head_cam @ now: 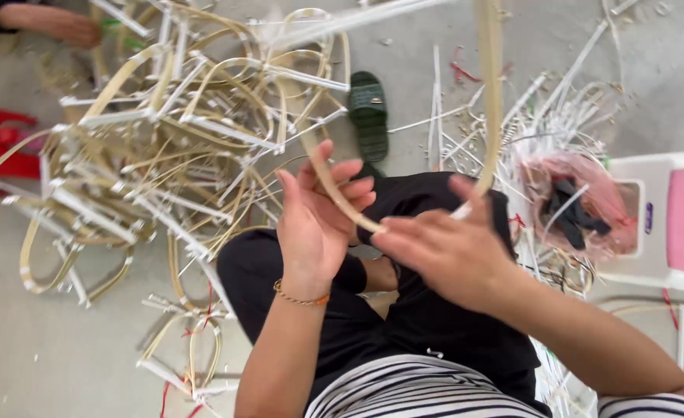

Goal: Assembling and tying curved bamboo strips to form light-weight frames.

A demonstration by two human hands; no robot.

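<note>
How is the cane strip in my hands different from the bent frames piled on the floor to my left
The cane strip is one long piece, bare of wrapping, held up by the left hand and right hand. The bent frames are many, closed into loops, bound with white strips, and lie tangled on the floor. Both are tan, flat and curved.

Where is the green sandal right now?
In the head view the green sandal lies on the floor at upper centre, just right of the pile of bent cane frames and above the left hand.
</note>
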